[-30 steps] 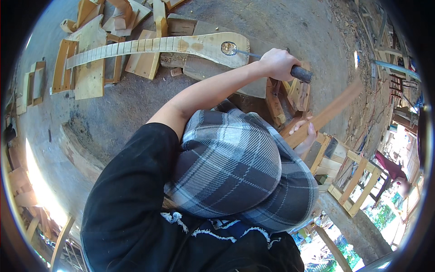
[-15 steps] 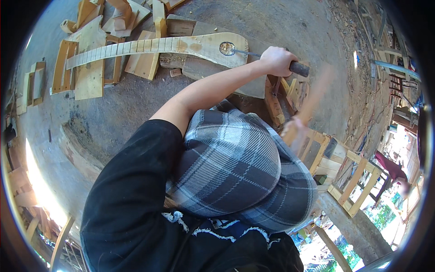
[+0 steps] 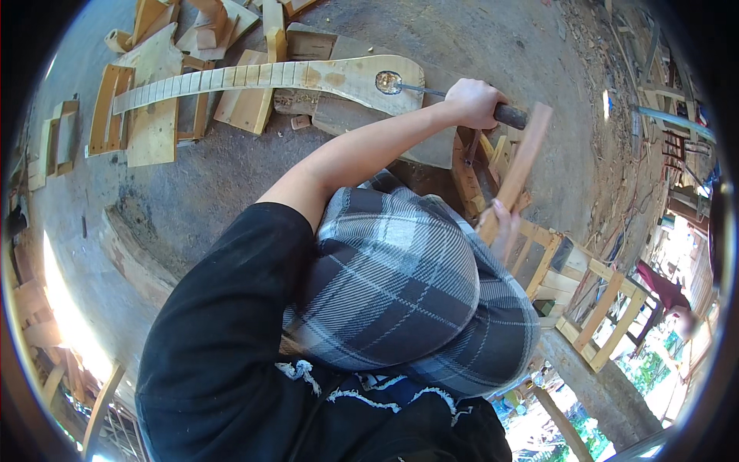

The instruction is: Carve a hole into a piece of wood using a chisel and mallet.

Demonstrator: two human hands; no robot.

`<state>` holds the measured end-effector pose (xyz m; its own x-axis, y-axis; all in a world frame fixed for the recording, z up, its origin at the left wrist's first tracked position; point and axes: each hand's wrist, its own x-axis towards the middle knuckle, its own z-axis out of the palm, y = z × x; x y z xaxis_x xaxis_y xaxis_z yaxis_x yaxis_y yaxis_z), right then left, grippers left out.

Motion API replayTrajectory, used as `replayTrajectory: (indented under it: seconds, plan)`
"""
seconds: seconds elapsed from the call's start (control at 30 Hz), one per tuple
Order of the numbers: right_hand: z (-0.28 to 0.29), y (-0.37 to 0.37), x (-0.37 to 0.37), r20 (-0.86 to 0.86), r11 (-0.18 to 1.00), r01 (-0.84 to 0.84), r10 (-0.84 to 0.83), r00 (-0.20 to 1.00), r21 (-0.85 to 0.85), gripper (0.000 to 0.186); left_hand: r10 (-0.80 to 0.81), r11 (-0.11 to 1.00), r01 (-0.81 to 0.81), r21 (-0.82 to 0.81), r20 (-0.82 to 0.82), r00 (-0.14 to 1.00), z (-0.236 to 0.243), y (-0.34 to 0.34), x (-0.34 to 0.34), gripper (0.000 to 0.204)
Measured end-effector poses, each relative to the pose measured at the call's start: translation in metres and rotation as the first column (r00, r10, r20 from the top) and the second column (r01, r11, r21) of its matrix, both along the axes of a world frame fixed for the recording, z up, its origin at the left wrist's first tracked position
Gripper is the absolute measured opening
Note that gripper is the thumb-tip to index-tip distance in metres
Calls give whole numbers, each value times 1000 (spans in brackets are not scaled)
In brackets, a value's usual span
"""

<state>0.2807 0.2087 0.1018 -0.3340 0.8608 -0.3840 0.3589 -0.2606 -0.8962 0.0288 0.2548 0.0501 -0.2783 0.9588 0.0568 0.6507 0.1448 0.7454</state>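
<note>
My left hand [image 3: 472, 104] is closed around a chisel [image 3: 510, 116] with a dark handle and a long thin metal shaft. The chisel's tip sits in an oval hollow [image 3: 387, 82] cut near the wide end of a long, curved piece of pale wood [image 3: 350, 81]. Evenly spaced crosswise lines mark the narrow part of that piece. My right hand [image 3: 504, 225], partly hidden behind my knee, grips a flat wooden stick [image 3: 526, 158]. The stick's upper end is at the butt of the chisel handle; whether they touch I cannot tell.
Beneath the curved piece lie a board [image 3: 362, 115] and wooden supports [image 3: 250, 96]. Scrap wood [image 3: 212, 27] is piled at the far left. Wooden frames [image 3: 608, 312] stand at the right. My knee in plaid cloth [image 3: 400, 269] fills the middle.
The wooden stick, blurred and apart from the chisel before, has swung left to the end of the chisel handle. My left hand and the chisel have stayed almost in place.
</note>
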Motion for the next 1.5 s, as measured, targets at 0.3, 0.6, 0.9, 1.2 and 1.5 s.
replayTrajectory:
  seconds: [0.3,0.6,0.9,1.2,1.5]
  plan:
    - [4,6,-1,-167,991,132,-128,978,15,35,-28,999,27,-28,-36,999,3,-2,-1,40]
    - [-2,36,20,-448,966,256,-218,867,26,38,-7,1000,7,16,-21,1000,1,2,2,40]
    - [25,33,23,-244,1000,16,-21,970,-23,38,5,1000,-4,22,-28,1000,-4,1,2,38]
    - [2,14,2,92,993,-56,46,995,107,26,4,1000,-4,-9,-25,1000,-3,-2,1,38]
    - [3,8,-4,-23,999,10,-12,1000,-53,38,34,998,-34,-52,1,999,-2,0,-2,41]
